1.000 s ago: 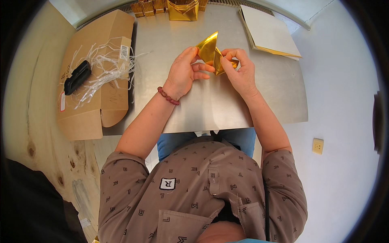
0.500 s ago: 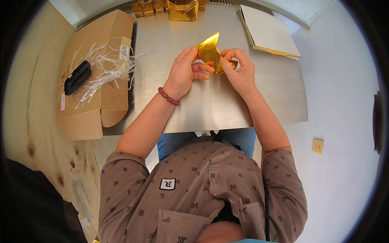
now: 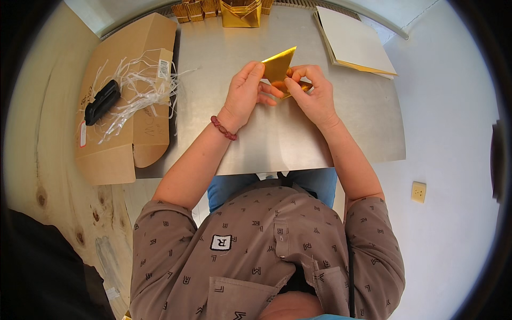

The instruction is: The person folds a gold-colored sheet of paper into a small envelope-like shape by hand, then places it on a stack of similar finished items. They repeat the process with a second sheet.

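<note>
A folded sheet of shiny gold paper (image 3: 279, 66) stands up in a triangular point just above the grey metal table (image 3: 277, 138). My left hand (image 3: 244, 94) pinches its left edge, thumb and fingers closed on the fold. My right hand (image 3: 314, 93) grips the paper's lower right part, its fingers pressing on the fold. The two hands nearly touch, and they hide the paper's lower half. A red bead bracelet (image 3: 223, 128) circles my left wrist.
A flattened cardboard box (image 3: 114, 149) lies at the table's left, with a tangle of white strings (image 3: 136, 90) and a black tool (image 3: 101, 101) on it. Gold folded pieces (image 3: 241, 12) stand at the far edge. A stack of sheets (image 3: 352, 42) lies at the back right.
Both hands have kept their grip on the gold paper. Fingers have shifted slightly along the fold; the paper stays in the same place.
</note>
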Demonstrator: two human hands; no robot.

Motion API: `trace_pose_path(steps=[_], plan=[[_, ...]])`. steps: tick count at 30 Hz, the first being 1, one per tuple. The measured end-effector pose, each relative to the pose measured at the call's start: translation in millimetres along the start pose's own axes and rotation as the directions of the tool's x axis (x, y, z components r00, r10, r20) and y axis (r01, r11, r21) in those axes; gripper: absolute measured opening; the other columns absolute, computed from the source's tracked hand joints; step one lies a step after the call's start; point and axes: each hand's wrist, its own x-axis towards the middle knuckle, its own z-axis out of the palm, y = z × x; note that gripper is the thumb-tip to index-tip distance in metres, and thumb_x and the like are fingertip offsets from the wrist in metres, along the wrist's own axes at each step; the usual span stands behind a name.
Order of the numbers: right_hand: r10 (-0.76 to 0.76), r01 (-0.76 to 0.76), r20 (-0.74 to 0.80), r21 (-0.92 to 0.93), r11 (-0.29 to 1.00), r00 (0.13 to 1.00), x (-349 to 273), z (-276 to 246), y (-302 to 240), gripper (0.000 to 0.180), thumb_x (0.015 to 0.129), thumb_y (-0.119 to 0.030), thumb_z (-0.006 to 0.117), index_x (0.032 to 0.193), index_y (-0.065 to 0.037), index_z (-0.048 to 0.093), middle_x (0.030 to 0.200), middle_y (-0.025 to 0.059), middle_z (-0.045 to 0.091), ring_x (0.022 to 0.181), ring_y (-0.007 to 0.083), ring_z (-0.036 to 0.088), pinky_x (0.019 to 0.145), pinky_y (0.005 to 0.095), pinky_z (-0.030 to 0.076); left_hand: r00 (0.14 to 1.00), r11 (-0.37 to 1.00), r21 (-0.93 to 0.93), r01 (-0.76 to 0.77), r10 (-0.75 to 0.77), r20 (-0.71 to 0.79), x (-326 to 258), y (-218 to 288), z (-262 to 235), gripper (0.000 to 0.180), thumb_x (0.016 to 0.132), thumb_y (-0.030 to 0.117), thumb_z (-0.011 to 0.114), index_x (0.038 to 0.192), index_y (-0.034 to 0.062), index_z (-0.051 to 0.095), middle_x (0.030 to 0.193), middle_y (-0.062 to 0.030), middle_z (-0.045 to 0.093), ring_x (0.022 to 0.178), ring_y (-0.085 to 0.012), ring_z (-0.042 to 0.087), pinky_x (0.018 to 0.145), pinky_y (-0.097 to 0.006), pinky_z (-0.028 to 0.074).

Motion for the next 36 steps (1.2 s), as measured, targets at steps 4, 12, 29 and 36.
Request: trace_pose_path(steps=[4,12,29,36], plan=[[-0.042,0.044,-0.025,0.083,0.996,0.999,2,-2,-3,0.02,0.087,-0.008,0.074,0.107,-0.006,0.067,0.103,0.0086,0.071,0.103,0.0199,0.065,0.089,0.0338,0.056,1.0,1.0,-0.012,0.011,-0.011,-0.016,-1,2,-2,0.036,0.112,0.033,0.042,0.12,0.0015,0.057,0.107,-0.0091,0.064,0.08,-0.0177,0.074,0.06,-0.026,0.06],[0.1,-0.127,0.191,0.135,0.983,0.976,2,-8,1,0.031,0.09,-0.011,0.074,0.119,-0.003,0.064,0.097,0.0038,0.071,0.088,0.0108,0.064,0.085,0.0286,0.053,0.998,0.999,-0.001,0.038,-0.038,-0.048,-2,2,-5,0.035,0.111,0.035,0.046,0.121,0.0048,0.06,0.106,-0.0047,0.065,0.071,-0.0126,0.068,0.06,-0.025,0.055],[0.249,-0.319,0.207,0.462,0.828,0.946,10,-18,6,0.022,0.096,-0.018,0.073,0.112,-0.003,0.068,0.097,0.0011,0.072,0.09,0.0068,0.064,0.083,0.0247,0.05,0.997,0.985,0.167,0.053,-0.061,0.039,-3,4,1,0.025,0.1,0.025,0.07,0.116,0.006,0.067,0.095,0.0009,0.071,0.074,-0.0064,0.068,0.053,-0.017,0.044],[0.264,-0.329,0.211,0.399,0.856,0.941,11,-21,8,0.021,0.095,-0.017,0.073,0.109,-0.003,0.068,0.096,0.0021,0.072,0.089,0.0082,0.065,0.083,0.025,0.051,0.989,0.967,0.222,0.125,-0.139,0.049,-6,11,2,0.027,0.102,0.032,0.066,0.111,0.0068,0.069,0.098,-0.0005,0.072,0.073,-0.0078,0.068,0.054,-0.018,0.046]])
